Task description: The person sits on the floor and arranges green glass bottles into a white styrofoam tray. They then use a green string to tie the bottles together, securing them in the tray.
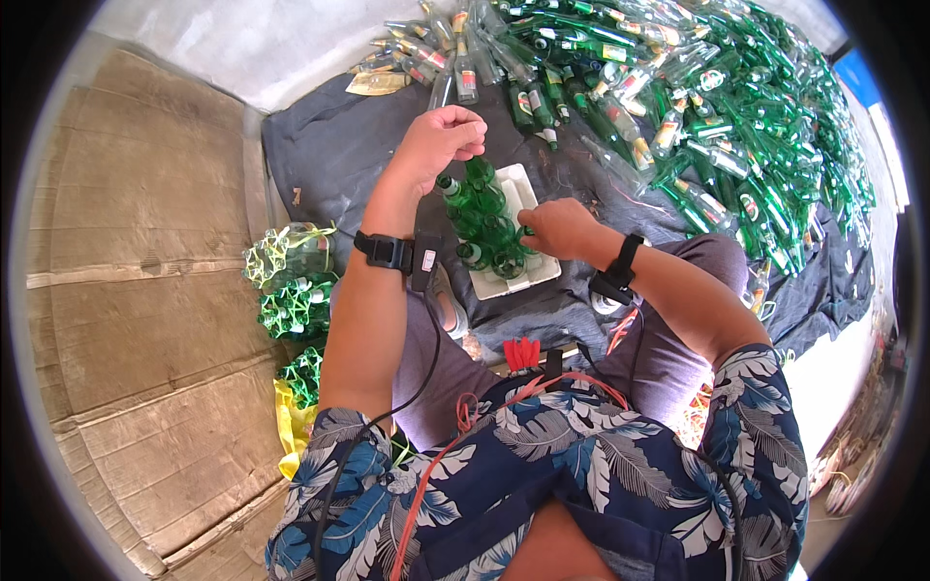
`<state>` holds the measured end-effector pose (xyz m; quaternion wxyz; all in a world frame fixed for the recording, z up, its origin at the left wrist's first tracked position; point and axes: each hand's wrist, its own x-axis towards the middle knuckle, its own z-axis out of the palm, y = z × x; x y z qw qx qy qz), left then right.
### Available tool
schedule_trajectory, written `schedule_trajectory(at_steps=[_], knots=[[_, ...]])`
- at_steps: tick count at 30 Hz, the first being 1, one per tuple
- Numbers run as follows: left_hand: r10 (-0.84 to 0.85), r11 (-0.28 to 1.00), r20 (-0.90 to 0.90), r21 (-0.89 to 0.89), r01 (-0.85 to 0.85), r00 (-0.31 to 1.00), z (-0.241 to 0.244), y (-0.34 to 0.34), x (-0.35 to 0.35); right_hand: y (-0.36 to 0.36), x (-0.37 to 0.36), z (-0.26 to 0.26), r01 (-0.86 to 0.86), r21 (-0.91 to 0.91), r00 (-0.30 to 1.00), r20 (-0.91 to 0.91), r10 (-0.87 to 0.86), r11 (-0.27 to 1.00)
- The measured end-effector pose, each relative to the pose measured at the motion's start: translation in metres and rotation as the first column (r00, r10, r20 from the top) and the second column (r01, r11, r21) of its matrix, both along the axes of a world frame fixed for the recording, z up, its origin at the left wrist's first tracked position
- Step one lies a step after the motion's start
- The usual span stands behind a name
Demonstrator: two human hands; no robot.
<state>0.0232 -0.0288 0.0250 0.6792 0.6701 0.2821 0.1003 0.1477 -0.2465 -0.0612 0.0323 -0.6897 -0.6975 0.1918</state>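
Note:
Several green glass bottles (pixel 476 214) stand close together in a white foam tray (pixel 517 190) on the dark ground sheet before me. My left hand (pixel 447 138) is over the far end of the group, thumb and fingertips drawn together. A green bottle top lies right below those fingers; whether they grip it or something thin is hidden. At the tray's right side, my right hand (pixel 563 229) has its fingers curled on a green bottle (pixel 526 238) at the group's edge. Both wrists wear black straps with small devices.
A large heap of loose green and clear bottles (pixel 726 138) spreads from the back to the right. Bottle bundles bound with strapping (pixel 294 309) stand by my left leg, near a yellow bag (pixel 290 428). Flattened cardboard (pixel 152 290) lines the left. Red strips (pixel 522 354) lie at my lap.

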Motion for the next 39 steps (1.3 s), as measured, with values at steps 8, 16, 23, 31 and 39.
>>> schedule_trajectory(at_steps=[8, 16, 23, 31, 39], knots=[[-0.001, 1.000, -0.032, 0.031, 0.002, 0.999, -0.003, 0.000, 0.002, 0.001, 0.000, -0.004, 0.008, -0.003, 1.000, -0.004, -0.008, 1.000], [-0.004, 0.999, -0.022, 0.041, 0.005, 1.000, -0.008, 0.000, 0.004, -0.001, 0.003, -0.004, 0.004, 0.031, 0.997, -0.074, -0.002, 0.999], [0.015, 0.996, -0.061, 0.092, -0.009, 0.998, -0.009, -0.003, 0.008, -0.003, 0.005, -0.006, 0.016, -0.015, 0.994, -0.103, -0.018, 1.000], [0.006, 0.993, -0.087, 0.120, 0.004, 0.996, -0.009, -0.005, 0.008, -0.007, 0.012, -0.007, -0.004, -0.016, 0.992, -0.127, 0.002, 1.000], [0.021, 0.991, -0.090, 0.135, -0.008, 0.996, -0.009, -0.006, 0.011, -0.012, 0.023, -0.007, 0.010, -0.047, 0.998, -0.065, -0.013, 0.999]])
